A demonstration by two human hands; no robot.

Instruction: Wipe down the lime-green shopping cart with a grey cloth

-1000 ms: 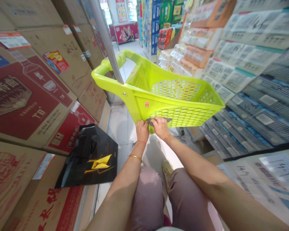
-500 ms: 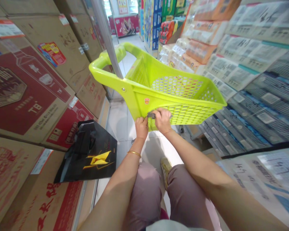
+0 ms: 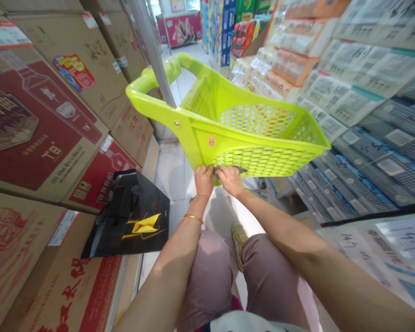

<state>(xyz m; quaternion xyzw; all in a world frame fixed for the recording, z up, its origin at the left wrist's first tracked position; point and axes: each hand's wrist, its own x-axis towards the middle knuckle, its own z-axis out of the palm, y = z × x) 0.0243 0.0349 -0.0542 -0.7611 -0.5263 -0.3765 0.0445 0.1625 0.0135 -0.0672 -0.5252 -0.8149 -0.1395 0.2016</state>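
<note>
A lime-green plastic shopping cart (image 3: 197, 136) with lattice sides stands in front of me. At the lower edge of its near side, my left hand (image 3: 204, 180) is closed, fingertips pinching one end of a crumpled grey cloth (image 3: 241, 170). Close beside it, my right hand (image 3: 229, 179) has its fingers closed over the same cloth, knuckles up. A grey tip sticks out to the right of that hand, against the lattice. Most of the cloth is hidden beneath my fingers.
A black paper bag (image 3: 148, 203) leans by stacked cartons (image 3: 69, 133) on the left. A metal pole (image 3: 155, 50) rises at the cart's handle. Wrapped packs (image 3: 352, 97) are piled high on the right. Pale floor tiles (image 3: 171, 161) run along the aisle.
My right hand has moved down and left, closer to my left hand, and its fingers now lie lower on the cloth. The cart sits slightly higher in view.
</note>
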